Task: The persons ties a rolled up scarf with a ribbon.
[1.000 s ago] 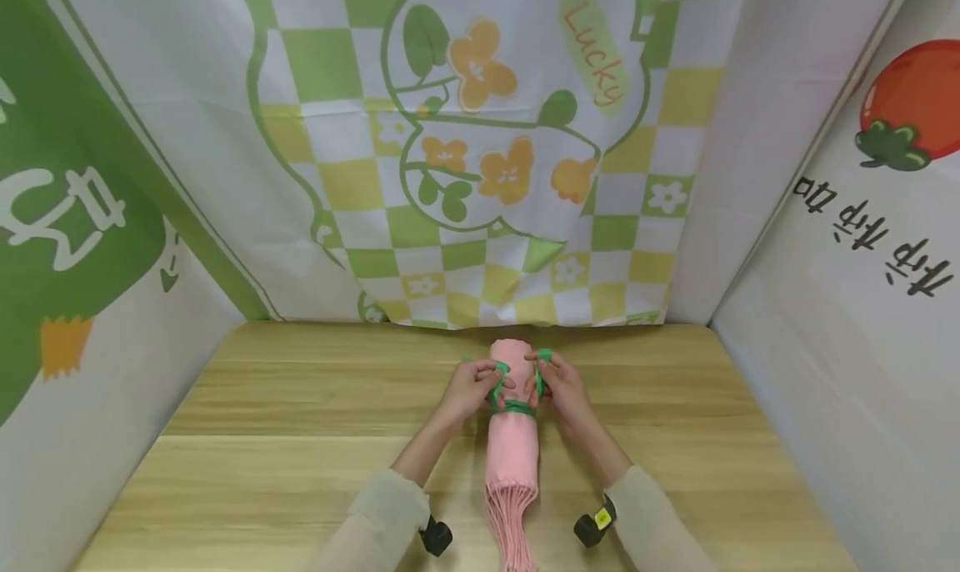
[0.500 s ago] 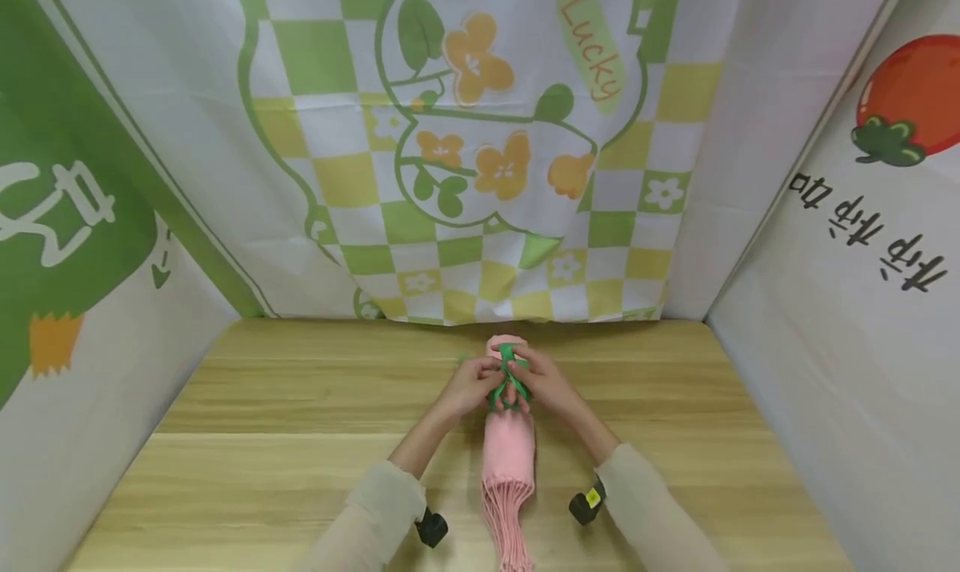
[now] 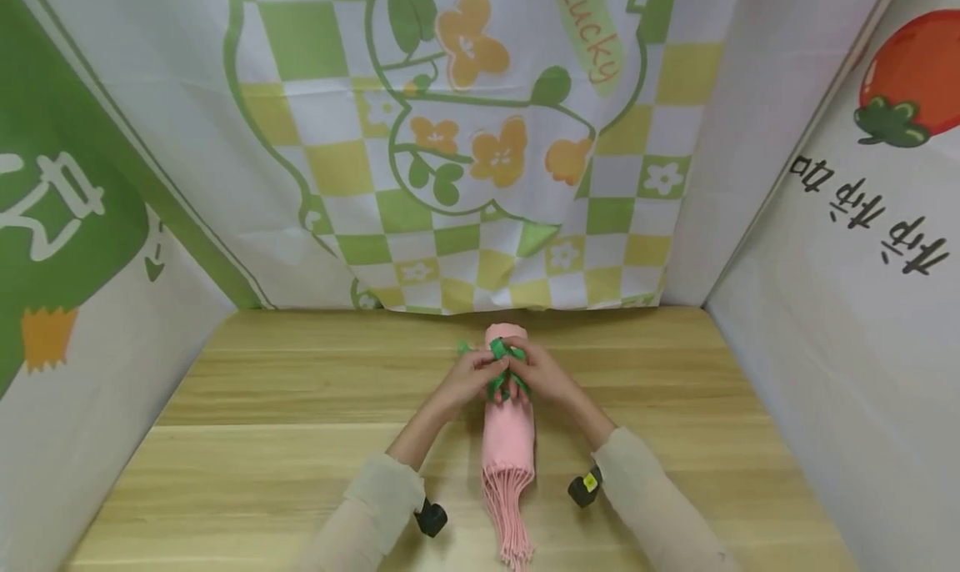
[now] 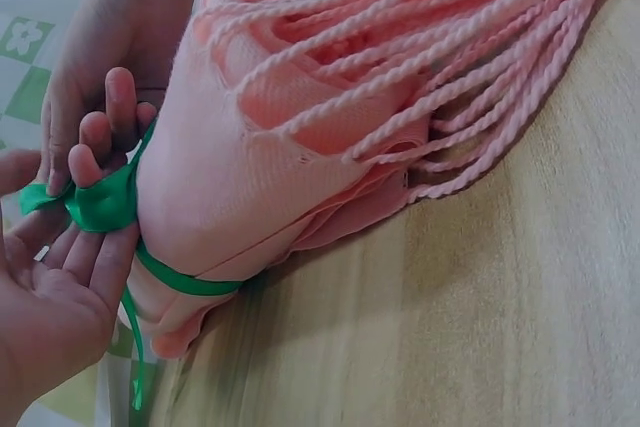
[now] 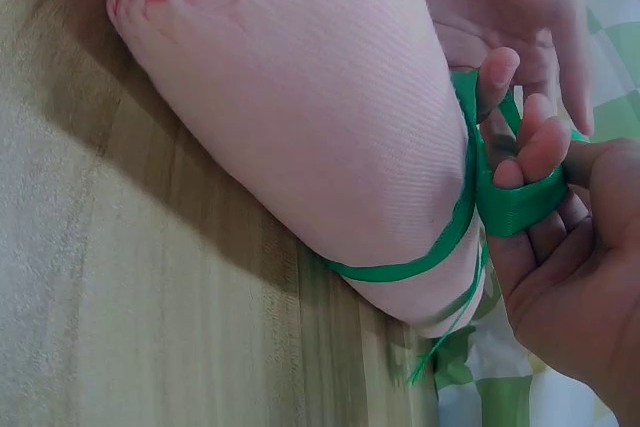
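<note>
A rolled pink scarf (image 3: 507, 426) lies lengthwise on the wooden table (image 3: 262, 439), its fringe toward me. A green ribbon (image 3: 501, 370) circles the roll near its far end. Both hands meet on top of the roll at the ribbon. My left hand (image 3: 471, 378) pinches one ribbon end (image 4: 42, 197) between thumb and fingers. My right hand (image 3: 538, 375) has a ribbon loop (image 5: 515, 209) wrapped over its curled fingers (image 5: 545, 147). In the wrist views the ribbon band (image 5: 400, 267) is snug around the scarf (image 4: 300, 127), and a thin tail (image 4: 135, 367) hangs down.
Printed cloth walls close in the table on the left (image 3: 82, 247), back (image 3: 480, 155) and right (image 3: 847, 247). Bare wood lies on both sides of the scarf. Black wrist camera mounts (image 3: 431, 518) (image 3: 585, 489) sit under my sleeves.
My hands, apart at either side of the roll holding separate ribbon loops, have come together over its top, and the loops now cross between my fingers.
</note>
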### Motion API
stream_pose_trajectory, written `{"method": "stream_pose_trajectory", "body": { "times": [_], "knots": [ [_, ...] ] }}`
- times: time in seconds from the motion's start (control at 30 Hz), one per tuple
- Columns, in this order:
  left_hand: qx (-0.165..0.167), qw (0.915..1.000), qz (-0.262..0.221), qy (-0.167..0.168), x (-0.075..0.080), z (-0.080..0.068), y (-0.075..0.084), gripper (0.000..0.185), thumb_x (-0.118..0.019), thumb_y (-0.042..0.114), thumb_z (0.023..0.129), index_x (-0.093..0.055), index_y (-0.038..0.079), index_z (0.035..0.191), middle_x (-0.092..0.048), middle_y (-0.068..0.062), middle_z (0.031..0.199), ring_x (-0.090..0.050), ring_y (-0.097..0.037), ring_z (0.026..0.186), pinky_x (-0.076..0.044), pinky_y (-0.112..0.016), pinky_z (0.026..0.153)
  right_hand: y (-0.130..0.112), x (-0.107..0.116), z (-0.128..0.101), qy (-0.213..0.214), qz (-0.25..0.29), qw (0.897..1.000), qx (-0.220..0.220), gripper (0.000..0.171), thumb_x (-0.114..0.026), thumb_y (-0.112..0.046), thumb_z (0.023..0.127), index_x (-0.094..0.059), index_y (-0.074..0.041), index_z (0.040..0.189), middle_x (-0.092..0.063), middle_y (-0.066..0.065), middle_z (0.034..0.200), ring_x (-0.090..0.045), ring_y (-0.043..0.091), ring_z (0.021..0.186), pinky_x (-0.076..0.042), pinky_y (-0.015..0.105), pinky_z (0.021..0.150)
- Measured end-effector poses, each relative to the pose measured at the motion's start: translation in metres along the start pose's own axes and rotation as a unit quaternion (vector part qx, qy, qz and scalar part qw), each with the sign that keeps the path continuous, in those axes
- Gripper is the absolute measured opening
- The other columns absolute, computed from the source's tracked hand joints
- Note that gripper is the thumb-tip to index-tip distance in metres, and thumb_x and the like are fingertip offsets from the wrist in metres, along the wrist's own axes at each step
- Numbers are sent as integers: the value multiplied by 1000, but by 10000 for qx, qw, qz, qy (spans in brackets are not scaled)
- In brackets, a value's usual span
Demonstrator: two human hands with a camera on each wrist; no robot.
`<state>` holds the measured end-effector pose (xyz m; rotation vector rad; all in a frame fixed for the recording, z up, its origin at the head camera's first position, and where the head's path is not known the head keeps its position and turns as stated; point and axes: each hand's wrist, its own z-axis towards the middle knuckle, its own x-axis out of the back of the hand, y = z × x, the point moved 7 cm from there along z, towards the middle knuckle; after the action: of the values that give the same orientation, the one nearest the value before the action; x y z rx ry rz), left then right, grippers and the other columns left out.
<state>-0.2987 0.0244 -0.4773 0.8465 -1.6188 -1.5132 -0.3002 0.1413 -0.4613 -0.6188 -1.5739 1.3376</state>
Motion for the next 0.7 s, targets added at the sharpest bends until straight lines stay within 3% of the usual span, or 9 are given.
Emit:
{"method": "stream_pose_trajectory", "body": {
  "times": [0.13,0.23,0.33,0.47,0.57,0.7],
  "knots": [
    [56,9989,183,425,6,0,0,35,-46,20,107,-68,-7,113,-54,-4,99,-57,-8,76,-52,-21,60,1,2,1,210,-118,9997,-58,45,-53,-15,104,-44,0,145,-70,16,84,-50,9,48,-44,23,47],
    [86,9989,115,455,7,-1,-1,36,-45,20,107,-68,-6,112,-58,-3,92,-58,-9,73,-53,-23,60,6,0,-2,302,435,9983,-261,47,-52,-15,104,-37,0,147,-67,15,75,-53,11,48,-46,23,48],
    [108,9992,-35,394,6,0,-3,37,-43,22,108,-66,-7,110,-62,0,82,-58,-8,65,-53,-24,59,15,1,-9,611,1233,9885,-632,43,-49,-16,106,-32,2,141,-62,7,72,-57,11,52,-51,24,51],
    [150,9988,-179,427,6,1,-6,37,-44,22,107,-64,-9,108,-63,4,74,-56,-7,59,-50,-22,58,24,2,-16,1009,1852,9722,-1021,34,-46,-18,107,-43,9,125,-62,0,71,-61,8,56,-54,22,56],
    [118,9986,-153,500,7,1,-5,37,-45,21,107,-65,-10,103,-59,4,69,-51,-8,57,-46,-22,55,29,-1,-19,998,2037,9658,-1255,35,-45,-21,107,-54,12,114,-63,-2,65,-62,7,55,-54,20,56],
    [62,9981,-58,608,7,1,-3,36,-46,19,107,-63,-9,94,-52,3,63,-45,-9,55,-38,-21,52,31,-5,-21,899,2288,9576,-1504,41,-44,-28,108,-61,9,110,-68,-3,66,-62,5,54,-55,20,55]
  ]
}}
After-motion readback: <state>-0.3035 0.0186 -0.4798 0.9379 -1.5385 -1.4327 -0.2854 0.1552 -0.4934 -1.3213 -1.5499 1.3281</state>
